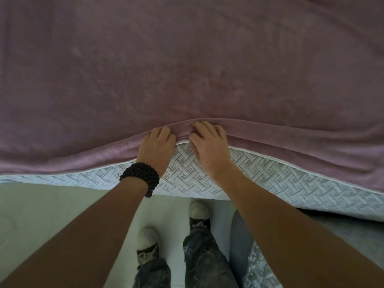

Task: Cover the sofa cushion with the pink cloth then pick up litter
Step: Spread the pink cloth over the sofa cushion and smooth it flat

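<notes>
Both bare forearms reach up from the bottom of the view toward the middle, the left one wearing a black beaded bracelet (141, 177) at the wrist. Left hand (156, 148) rests with fingers curled over the near hem of the pink cloth (187, 65), its fingertips tucked under a raised fold; whether it truly pinches the fabric cannot be told. Right hand (209, 149), just beside it at 3 o'clock, lies palm down with fingers bent, fingertips pressing the same fold. Pink cloth spreads from the hands toward 12 o'clock and out to both sides, covering the top of the sofa cushion (187, 175), whose pale woven-pattern front face shows below the hem. Toward 6 o'clock, two white-toed shoes (199, 213) stand on a light floor (41, 215).
</notes>
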`<state>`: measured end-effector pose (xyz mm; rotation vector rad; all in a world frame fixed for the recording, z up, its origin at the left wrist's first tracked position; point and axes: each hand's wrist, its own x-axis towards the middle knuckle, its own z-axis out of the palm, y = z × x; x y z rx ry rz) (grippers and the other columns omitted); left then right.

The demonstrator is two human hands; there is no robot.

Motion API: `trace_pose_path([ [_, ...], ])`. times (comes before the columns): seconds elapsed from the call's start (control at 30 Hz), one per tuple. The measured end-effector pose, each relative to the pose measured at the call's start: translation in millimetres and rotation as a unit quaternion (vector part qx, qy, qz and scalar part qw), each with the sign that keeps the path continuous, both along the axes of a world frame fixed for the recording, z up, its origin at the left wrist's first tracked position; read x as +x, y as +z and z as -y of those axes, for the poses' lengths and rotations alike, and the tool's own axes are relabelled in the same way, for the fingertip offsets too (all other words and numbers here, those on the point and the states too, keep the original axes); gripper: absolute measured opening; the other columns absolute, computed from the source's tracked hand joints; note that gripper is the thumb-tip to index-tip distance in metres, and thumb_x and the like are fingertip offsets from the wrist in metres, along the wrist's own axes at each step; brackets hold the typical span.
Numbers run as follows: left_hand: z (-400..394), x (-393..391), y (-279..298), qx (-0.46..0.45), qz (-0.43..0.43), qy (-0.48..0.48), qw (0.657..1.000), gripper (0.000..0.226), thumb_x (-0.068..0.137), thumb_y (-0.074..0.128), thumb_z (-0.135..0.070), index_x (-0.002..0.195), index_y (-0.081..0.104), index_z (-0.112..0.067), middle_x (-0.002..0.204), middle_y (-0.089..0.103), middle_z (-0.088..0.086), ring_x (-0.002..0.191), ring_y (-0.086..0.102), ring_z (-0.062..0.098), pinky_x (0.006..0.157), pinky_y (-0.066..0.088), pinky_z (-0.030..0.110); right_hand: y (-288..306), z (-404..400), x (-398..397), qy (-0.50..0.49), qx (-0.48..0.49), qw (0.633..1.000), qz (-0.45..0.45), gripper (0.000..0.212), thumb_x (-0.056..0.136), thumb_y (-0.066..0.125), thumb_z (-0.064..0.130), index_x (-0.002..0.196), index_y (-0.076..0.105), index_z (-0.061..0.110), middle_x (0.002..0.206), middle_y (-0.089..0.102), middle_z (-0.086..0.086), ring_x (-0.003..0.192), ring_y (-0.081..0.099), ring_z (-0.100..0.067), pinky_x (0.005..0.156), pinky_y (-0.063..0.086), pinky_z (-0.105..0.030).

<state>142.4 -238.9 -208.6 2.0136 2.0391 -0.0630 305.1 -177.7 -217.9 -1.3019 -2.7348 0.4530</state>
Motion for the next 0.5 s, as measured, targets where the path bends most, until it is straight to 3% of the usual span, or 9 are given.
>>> trace_pose_path([
  [0.17, 2, 5, 3, -0.011, 0.0, 0.022, 1.0, 0.035, 0.08, 0.03, -0.01, 0.097, 0.059, -0.004, 0.098, 0.057, 0.013, 0.092, 0.052, 0.032, 0.085, 0.048, 0.047, 8, 6, -2, -0.01, -0.011, 1.0, 0.022, 0.028, 0.075, 0.071, 0.011, 0.102, 0.069, 0.016, 0.126, 0.059, -0.008, 0.124, 0.05, -0.027, 0.105, 0.034, -0.048],
  [0.33, 42, 12, 9, -0.061, -0.005, -0.004, 0.998, 0.033, 0.073, 0.046, 0.001, 0.099, 0.056, -0.016, 0.1, 0.053, 0.003, 0.096, 0.049, 0.024, 0.089, 0.041, 0.043, 22, 45, 17, 0.021, -0.039, 0.996, 0.076, 0.044, 0.062, 0.081, 0.015, 0.103, 0.065, 0.018, 0.122, 0.054, -0.01, 0.116, 0.049, -0.028, 0.098, 0.035, -0.047],
  [0.43, 84, 25, 9, -0.112, 0.019, -0.039, 0.993, 0.04, 0.072, 0.046, 0.005, 0.104, 0.052, -0.019, 0.104, 0.052, -0.001, 0.097, 0.05, 0.023, 0.088, 0.037, 0.041, 21, 87, 40, 0.069, -0.075, 0.986, 0.13, 0.041, 0.071, 0.072, 0.014, 0.109, 0.059, 0.018, 0.115, 0.056, -0.006, 0.11, 0.05, -0.026, 0.098, 0.037, -0.044],
  [0.5, 99, 29, 4, -0.133, 0.068, -0.027, 0.988, 0.042, 0.072, 0.047, 0.008, 0.107, 0.052, -0.016, 0.106, 0.051, 0.002, 0.098, 0.052, 0.024, 0.085, 0.04, 0.04, 18, 105, 42, 0.05, -0.094, 0.984, 0.144, 0.036, 0.077, 0.064, 0.008, 0.112, 0.056, 0.015, 0.112, 0.056, -0.006, 0.108, 0.05, -0.027, 0.1, 0.036, -0.045],
])
